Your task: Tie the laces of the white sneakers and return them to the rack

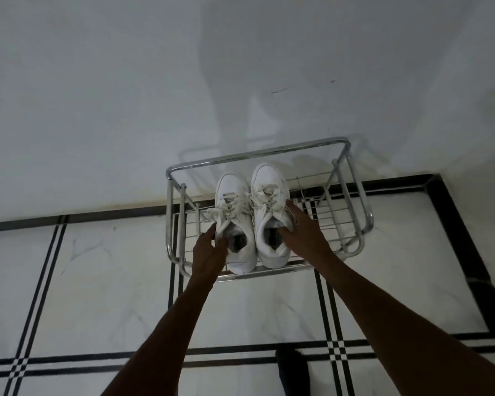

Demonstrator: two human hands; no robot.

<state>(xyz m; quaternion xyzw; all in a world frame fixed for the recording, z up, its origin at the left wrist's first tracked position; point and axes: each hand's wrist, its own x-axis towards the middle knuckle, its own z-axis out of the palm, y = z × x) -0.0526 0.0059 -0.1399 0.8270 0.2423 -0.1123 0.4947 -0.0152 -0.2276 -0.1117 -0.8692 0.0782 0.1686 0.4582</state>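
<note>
Two white sneakers stand side by side on the top shelf of a chrome wire shoe rack [352,178], toes toward the wall. The left sneaker [235,201] has loose laces spilling over its left side. The right sneaker [269,192] also shows slack laces. My left hand [209,252] grips the left sneaker at its left side near the collar. My right hand [303,232] holds the right sneaker at its right side, thumb at the collar opening.
The rack stands against a white wall [126,95] on a white tiled floor [103,281] with black stripes. A dark foot [292,370] shows at the bottom edge. The rack's right half holds bare wire shelf.
</note>
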